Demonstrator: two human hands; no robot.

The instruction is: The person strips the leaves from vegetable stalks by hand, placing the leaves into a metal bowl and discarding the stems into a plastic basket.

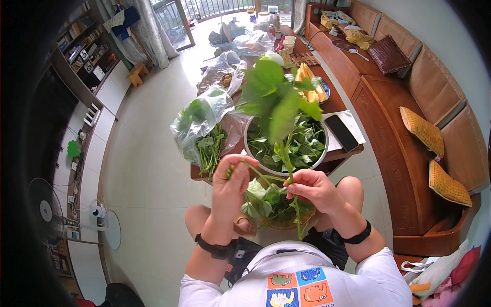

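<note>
In front of me I hold a long leafy green stem (284, 153) upright, its broad leaves spread over a large round bowl. My right hand (313, 190) pinches the main stem between thumb and fingers. My left hand (231, 178) is closed on a thin leaf stalk (266, 177) that runs across to the main stem; a few short green bits show at its fingers. Behind the stem, the bowl (247, 140) is heaped with green leaves. Under my hands, between my knees, an orange-brown basin (280, 224) holds more leaves and stems.
A clear plastic bag (210, 102) of leafy stems lies at the table's left front corner, with another bag (231, 64) behind. On the right are a black phone (341, 133) and yellow fruit (311, 91). A wooden sofa (383, 148) lines the right; a fan (45, 210) stands left.
</note>
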